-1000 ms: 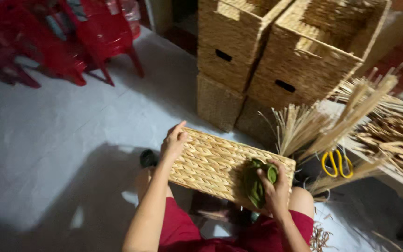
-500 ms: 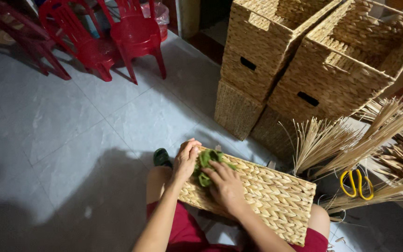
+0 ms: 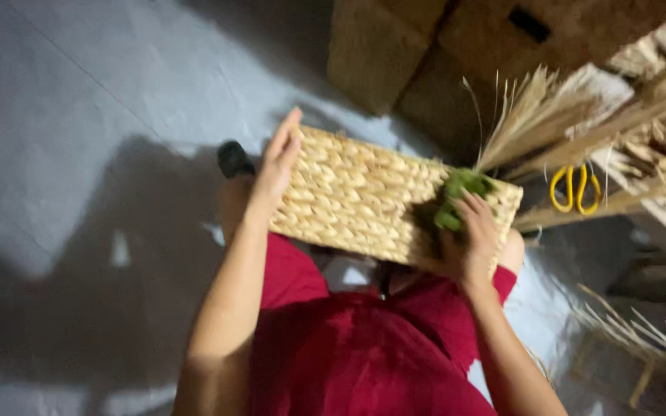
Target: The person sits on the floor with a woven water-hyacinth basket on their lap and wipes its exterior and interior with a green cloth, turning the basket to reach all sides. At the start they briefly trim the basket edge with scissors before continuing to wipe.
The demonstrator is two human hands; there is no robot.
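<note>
Grey tiled floor (image 3: 79, 115) spreads below a seated person in red clothing, with stacked woven boxes (image 3: 395, 54) behind and yellow-handled scissors (image 3: 573, 189) among dried straw bundles (image 3: 580, 115) to the right. Across the lap lies a rectangular woven straw basket (image 3: 356, 196). The left hand (image 3: 277, 166) rests against its left end with fingers straight and spread, while the right hand (image 3: 468, 235) presses a green scouring pad (image 3: 456, 196) onto its right side, fingers curled around it.

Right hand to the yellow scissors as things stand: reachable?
Probably yes. The right hand presses a green pad on the woven basket, and the yellow scissors lie just beyond the basket's right end with nothing between. But that hand is full, and dry reeds crowd the scissors.
</note>
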